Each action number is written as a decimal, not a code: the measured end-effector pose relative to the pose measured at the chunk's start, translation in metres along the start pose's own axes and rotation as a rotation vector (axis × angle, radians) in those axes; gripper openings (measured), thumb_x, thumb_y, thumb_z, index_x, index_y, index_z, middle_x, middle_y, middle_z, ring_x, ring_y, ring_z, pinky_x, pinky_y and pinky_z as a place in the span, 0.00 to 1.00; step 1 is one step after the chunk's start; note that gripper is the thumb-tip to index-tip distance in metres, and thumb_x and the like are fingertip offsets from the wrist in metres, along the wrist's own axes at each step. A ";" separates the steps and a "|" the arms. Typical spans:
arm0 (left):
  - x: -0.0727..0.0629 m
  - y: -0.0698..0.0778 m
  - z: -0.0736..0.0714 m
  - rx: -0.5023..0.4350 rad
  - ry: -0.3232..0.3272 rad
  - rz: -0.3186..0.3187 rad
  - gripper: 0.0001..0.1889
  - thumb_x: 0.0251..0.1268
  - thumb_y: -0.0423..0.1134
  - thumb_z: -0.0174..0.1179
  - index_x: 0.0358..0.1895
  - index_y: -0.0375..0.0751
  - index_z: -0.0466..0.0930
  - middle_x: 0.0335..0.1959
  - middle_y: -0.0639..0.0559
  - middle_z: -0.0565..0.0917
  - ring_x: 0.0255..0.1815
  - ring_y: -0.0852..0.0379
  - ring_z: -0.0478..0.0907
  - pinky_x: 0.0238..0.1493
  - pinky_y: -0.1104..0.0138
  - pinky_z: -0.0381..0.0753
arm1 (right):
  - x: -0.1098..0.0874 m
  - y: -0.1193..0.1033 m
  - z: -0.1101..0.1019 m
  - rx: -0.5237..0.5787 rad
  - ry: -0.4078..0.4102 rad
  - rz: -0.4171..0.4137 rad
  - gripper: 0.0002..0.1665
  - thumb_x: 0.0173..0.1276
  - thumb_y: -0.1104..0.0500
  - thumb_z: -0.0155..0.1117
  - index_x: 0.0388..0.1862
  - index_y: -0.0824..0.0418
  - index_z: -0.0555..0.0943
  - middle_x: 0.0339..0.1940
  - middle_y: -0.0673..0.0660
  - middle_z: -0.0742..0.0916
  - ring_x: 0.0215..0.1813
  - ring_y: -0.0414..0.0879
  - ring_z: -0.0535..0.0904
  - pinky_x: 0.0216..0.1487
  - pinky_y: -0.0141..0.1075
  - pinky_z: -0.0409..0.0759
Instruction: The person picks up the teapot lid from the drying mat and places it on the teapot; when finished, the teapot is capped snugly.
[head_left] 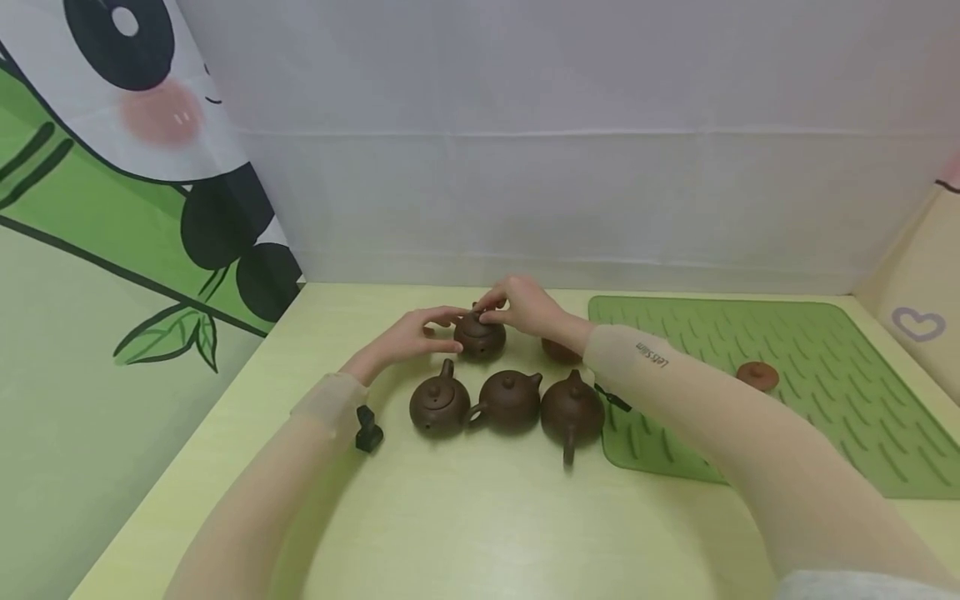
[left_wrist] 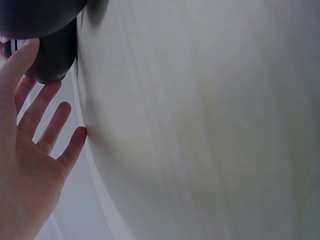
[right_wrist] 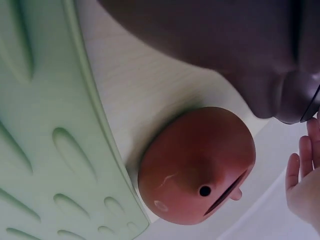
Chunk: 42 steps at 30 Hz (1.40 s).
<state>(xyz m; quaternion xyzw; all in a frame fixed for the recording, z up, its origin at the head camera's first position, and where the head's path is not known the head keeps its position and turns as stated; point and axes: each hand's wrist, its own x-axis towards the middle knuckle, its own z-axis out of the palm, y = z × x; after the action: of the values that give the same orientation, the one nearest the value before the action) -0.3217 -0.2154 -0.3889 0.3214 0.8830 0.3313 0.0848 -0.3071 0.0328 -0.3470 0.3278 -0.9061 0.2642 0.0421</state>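
Note:
A small dark brown teapot (head_left: 482,343) stands in the back row on the table. My left hand (head_left: 405,336) holds its side, with the thumb at the front and the fingers reaching behind, some of them spread in the left wrist view. At the top, my right hand (head_left: 531,308) pinches the teapot's lid (head_left: 474,320) between thumb and fingers. In front stand three more brown teapots: one on the left (head_left: 440,410), one in the middle (head_left: 510,404) and one on the right (head_left: 573,412), all with lids on.
A reddish teapot (right_wrist: 200,160) stands behind my right wrist, partly hidden in the head view, beside a green textured mat (head_left: 817,333). On the mat lies a reddish-brown lid (head_left: 757,376). A white cloth wall (head_left: 570,208) rises at the table's back edge.

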 end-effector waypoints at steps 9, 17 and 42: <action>-0.001 -0.001 0.000 -0.007 0.001 -0.007 0.32 0.62 0.48 0.68 0.70 0.56 0.70 0.70 0.52 0.74 0.66 0.45 0.73 0.67 0.48 0.74 | -0.001 -0.001 0.002 0.008 0.012 -0.001 0.12 0.67 0.56 0.68 0.48 0.55 0.89 0.48 0.53 0.90 0.50 0.46 0.85 0.53 0.42 0.82; -0.001 0.001 0.001 -0.008 -0.003 -0.016 0.32 0.63 0.46 0.68 0.70 0.54 0.70 0.70 0.51 0.74 0.67 0.45 0.73 0.67 0.50 0.74 | -0.002 -0.002 -0.002 -0.015 -0.031 -0.009 0.15 0.67 0.58 0.69 0.52 0.57 0.87 0.48 0.54 0.90 0.51 0.49 0.84 0.53 0.43 0.80; 0.001 -0.002 0.004 0.007 -0.003 -0.028 0.33 0.63 0.47 0.67 0.72 0.53 0.68 0.70 0.48 0.73 0.68 0.45 0.72 0.68 0.52 0.74 | -0.048 0.038 -0.036 0.024 0.156 -0.012 0.19 0.64 0.58 0.71 0.54 0.58 0.85 0.45 0.57 0.89 0.50 0.52 0.83 0.56 0.47 0.79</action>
<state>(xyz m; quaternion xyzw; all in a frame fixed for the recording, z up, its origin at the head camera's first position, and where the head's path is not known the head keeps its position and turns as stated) -0.3220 -0.2134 -0.3933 0.3097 0.8885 0.3265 0.0895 -0.2963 0.1033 -0.3454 0.3118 -0.8948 0.2998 0.1103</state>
